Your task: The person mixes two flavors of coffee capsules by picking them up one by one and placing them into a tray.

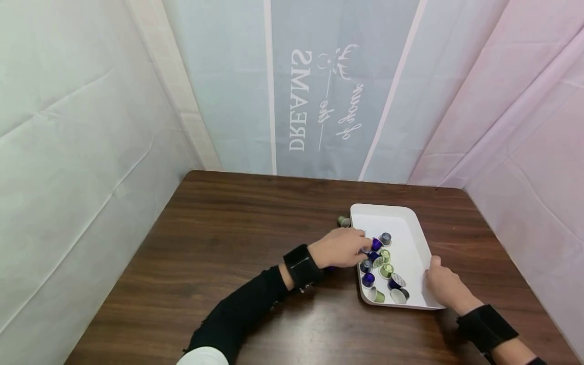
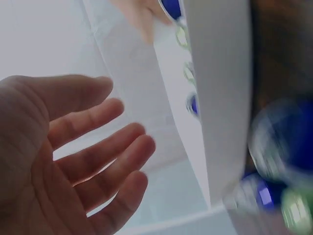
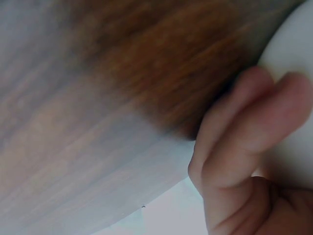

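Observation:
A white tray [image 1: 417,263] lies on the table with several coffee capsules, blue, green and grey, mostly gathered in its left half. My left hand [image 1: 343,247] is over the tray's left rim, fingertips close to a purple-blue capsule [image 1: 376,244]. In the left wrist view that hand [image 2: 83,156] has spread, slightly bent fingers and holds nothing. My right hand [image 1: 449,286] grips the tray's right wall near the front corner. The right wrist view has its fingers [image 3: 244,132] against the white wall.
Outside the tray, a green capsule [image 1: 343,221] lies by its back left corner. Another blue capsule [image 1: 330,268] shows partly beneath the left wrist. The brown wooden table [image 1: 219,228] ends at the back against a hanging printed cloth [image 1: 242,101].

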`<state>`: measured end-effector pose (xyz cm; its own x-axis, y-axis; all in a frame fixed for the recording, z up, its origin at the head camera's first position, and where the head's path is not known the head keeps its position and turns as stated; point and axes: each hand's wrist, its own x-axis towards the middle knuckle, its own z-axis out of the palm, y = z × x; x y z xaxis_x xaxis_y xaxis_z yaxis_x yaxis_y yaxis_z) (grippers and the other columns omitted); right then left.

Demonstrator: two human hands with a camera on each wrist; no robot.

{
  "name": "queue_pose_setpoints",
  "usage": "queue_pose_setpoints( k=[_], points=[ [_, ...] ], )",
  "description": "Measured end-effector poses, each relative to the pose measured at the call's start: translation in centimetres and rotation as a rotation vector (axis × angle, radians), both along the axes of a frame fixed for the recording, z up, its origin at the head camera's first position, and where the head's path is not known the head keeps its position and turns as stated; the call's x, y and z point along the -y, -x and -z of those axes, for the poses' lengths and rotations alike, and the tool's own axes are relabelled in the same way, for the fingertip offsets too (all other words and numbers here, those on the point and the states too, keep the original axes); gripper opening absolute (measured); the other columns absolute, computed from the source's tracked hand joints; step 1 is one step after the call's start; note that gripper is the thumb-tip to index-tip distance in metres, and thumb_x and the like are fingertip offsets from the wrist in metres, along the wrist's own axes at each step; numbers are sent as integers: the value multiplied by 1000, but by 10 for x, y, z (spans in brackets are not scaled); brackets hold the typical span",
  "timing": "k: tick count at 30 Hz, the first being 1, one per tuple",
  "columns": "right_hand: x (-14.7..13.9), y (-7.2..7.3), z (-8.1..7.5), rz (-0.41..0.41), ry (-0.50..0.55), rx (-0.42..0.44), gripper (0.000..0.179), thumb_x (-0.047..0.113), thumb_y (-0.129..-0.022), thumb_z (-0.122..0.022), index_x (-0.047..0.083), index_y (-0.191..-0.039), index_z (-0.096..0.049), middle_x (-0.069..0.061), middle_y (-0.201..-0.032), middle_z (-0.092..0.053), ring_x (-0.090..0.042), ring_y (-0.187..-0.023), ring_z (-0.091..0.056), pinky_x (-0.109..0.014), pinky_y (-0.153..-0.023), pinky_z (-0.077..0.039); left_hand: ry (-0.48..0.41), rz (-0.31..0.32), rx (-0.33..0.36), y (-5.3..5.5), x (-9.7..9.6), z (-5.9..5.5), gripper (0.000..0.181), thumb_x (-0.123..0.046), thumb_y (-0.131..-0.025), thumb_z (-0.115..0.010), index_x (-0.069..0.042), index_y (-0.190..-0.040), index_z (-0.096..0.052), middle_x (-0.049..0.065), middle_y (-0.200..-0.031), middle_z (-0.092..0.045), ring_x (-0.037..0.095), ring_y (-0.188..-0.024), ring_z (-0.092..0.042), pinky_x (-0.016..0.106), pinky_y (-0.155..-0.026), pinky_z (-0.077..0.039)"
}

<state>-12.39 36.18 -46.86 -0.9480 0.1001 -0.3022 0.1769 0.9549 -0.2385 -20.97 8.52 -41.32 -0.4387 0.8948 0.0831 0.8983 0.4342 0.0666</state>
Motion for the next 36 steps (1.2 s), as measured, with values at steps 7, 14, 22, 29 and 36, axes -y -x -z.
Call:
queue_pose_setpoints(
  k=[7, 14, 22, 29, 36],
  points=[
    [-2, 1, 1, 16, 1, 12, 31, 7, -99, -30, -19, -109, -18, -18, -67, -51, -28, -61, -52, -37, -54, -42, 28, -35, 86, 18, 49, 4, 5, -20, -92, -59, -21, -88, -62, -7, -89, -54, 6, -77, -49, 19, -65, -40],
    [-2, 1, 0, 38, 17, 36, 34, 8, -99, -33, -20, -111, -17, -17, -68, -50, -27, -61, -52, -37, -54, -42, 71, -13, 253, 22, 86, 17, 29, -6, -83, -62, -17, -109, -68, -3, -107, -55, 8, -88, -47, 20, -73, -41],
    [-1, 2, -1, 16, 7, 32, 36, 8, -99, -32, -22, -112, -16, -18, -68, -51, -28, -61, -53, -37, -54, -43, 97, -35, 221, 20, 97, 27, 33, -6, -82, -68, -20, -111, -67, -3, -114, -54, 10, -101, -51, 23, -84, -42],
    [-2, 3, -2, 7, 0, 13, 34, 8, -99, -32, -21, -111, -18, -20, -69, -52, -29, -62, -53, -39, -55, -43, 94, -58, 221, 20, 101, 36, 20, -13, -86, -70, -21, -104, -68, -5, -103, -54, 6, -86, -49, 19, -75, -42],
    [-2, 3, 0, 11, 11, 10, 34, 7, -99, -32, -21, -112, -17, -19, -68, -51, -29, -62, -53, -39, -56, -43, 105, -89, 240, 22, 102, 39, 16, -16, -87, -69, -20, -102, -67, -9, -95, -55, 5, -83, -50, 19, -72, -42]
  ],
)
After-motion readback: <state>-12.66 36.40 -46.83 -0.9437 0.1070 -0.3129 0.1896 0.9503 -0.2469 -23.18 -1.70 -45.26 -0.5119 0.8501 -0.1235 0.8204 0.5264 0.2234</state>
